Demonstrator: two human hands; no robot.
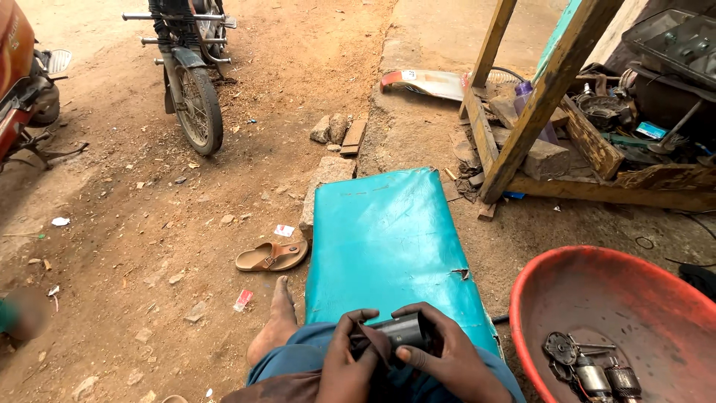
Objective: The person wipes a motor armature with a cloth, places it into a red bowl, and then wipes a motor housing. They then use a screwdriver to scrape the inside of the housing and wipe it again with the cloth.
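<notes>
Both hands are wrapped around a small black part, held over the lap right at the near end of the teal bench. Left hand grips it from the side, right hand cups the other end, thumb on top. Looks like it's being turned over and checked; any next move needs a steady grip. Fingers hide most of it. Red basin with motor parts is cut off at the edge.
</notes>
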